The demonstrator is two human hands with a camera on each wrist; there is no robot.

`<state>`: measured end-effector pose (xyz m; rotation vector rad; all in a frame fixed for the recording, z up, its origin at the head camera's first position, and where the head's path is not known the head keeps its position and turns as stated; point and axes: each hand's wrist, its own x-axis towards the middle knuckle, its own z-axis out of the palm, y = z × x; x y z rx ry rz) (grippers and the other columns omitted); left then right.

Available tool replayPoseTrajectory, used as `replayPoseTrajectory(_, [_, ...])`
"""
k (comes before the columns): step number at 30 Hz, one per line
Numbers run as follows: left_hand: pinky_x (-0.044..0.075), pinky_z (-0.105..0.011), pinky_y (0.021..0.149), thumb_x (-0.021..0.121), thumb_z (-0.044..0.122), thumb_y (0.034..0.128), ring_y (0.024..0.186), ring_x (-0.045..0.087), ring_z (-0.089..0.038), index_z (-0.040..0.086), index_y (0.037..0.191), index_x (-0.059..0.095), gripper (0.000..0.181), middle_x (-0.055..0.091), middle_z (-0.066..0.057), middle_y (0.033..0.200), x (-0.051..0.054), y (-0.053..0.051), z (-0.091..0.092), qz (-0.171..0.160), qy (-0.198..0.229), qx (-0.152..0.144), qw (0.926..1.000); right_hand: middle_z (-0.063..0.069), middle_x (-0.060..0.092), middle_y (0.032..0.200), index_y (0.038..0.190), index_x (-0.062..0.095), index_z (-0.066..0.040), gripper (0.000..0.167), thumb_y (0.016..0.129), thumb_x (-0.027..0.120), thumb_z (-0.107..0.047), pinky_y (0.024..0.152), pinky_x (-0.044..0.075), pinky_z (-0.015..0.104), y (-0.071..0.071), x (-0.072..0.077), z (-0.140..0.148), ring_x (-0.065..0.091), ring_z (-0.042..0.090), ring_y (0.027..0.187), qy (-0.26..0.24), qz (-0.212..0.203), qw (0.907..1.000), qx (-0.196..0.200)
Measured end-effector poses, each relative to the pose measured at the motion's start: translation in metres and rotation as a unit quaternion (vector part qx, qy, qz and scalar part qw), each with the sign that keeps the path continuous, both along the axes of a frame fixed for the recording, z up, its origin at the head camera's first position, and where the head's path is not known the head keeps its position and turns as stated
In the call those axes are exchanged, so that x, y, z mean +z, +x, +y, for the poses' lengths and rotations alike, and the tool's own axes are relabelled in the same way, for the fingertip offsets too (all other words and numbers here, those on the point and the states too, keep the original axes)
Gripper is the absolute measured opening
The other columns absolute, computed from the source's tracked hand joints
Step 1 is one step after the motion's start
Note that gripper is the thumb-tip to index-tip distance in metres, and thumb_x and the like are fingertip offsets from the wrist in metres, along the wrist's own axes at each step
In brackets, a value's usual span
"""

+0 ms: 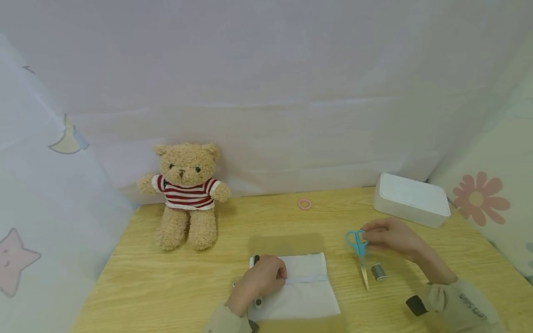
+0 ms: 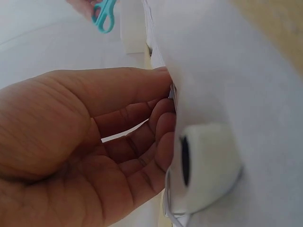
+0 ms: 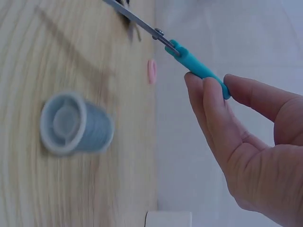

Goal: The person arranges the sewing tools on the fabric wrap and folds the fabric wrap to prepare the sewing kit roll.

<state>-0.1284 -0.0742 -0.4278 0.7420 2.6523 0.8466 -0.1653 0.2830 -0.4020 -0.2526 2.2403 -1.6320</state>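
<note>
My right hand (image 1: 389,238) pinches the handle of a pair of scissors (image 1: 359,252) with light-blue grips; thumb and fingertips meet on one loop. The blades are raised off the table and point toward the near side. Just beside them stands a grey thread spool (image 1: 378,272). My left hand (image 1: 266,276) is over a white cloth (image 1: 306,296), thumb and curled fingers pinching a narrow white ribbon (image 1: 308,279) that runs across it. Close to that hand, in the left wrist view, sits a white roll (image 2: 213,165) with a dark hole. Part of the ribbon is hidden by the fingers.
A teddy bear (image 1: 187,199) in a striped sweater sits at the back left. A pink ring-shaped band (image 1: 305,204) lies near the back edge, and a white box (image 1: 412,199) stands at the back right. One black item (image 1: 256,260) lies at the cloth's left edge.
</note>
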Motion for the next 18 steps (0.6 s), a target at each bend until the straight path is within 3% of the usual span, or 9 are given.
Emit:
replayPoseTrajectory(8, [0.041,-0.021,0.061,0.066,-0.005,0.0784,0.066,0.044,-0.006,0.008,0.073,0.064,0.014,0.056,0.003,0.074,-0.002,0.000,-0.001,0.001,0.002,0.001,1.0000,0.011,0.066,0.103,0.125,0.042,0.021,0.048,0.092,0.063,-0.007,0.085,0.051,0.040,-0.003,-0.001,-0.031,0.068,0.020,0.090,-0.078,-0.027,0.9964,-0.020])
replayPoseTrajectory(18, [0.042,-0.021,0.060,0.065,-0.007,0.0754,0.065,0.045,-0.006,0.008,0.073,0.064,0.015,0.054,0.005,0.072,-0.002,-0.001,0.000,0.002,-0.003,0.003,1.0000,0.009,0.068,0.097,0.118,0.046,0.023,0.039,0.090,0.061,0.000,0.085,0.052,0.039,-0.010,-0.010,-0.066,0.069,0.020,0.087,-0.157,-0.030,0.9872,-0.004])
